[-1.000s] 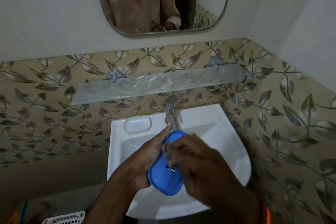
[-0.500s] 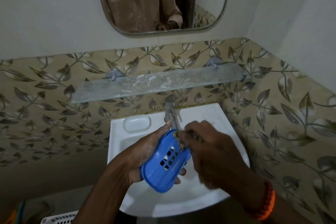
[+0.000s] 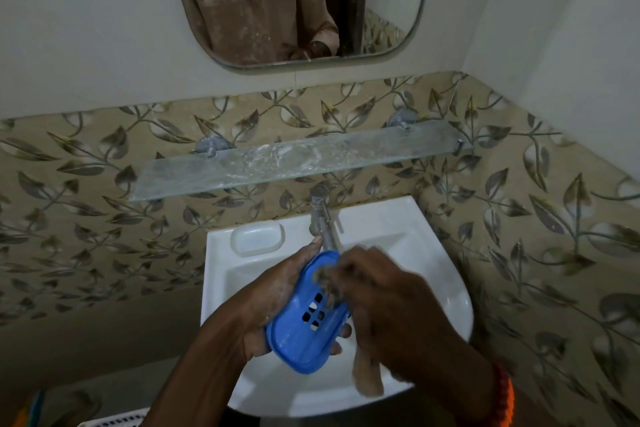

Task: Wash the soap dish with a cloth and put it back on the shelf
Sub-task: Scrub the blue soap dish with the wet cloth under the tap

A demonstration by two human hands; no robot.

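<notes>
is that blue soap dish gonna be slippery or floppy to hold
Probably slippery: the soap dish looks wet and the left hand gripping it shows suds. Likely stiff, since it keeps its shape while the right hand rubs it with the cloth.

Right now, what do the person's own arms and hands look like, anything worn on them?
Both forearms are bare, no sleeves in direct view. The right hand has an orange-red beaded band at the wrist. The left hand wears nothing and shows whitish soap film. No gloves or rings visible.
</notes>
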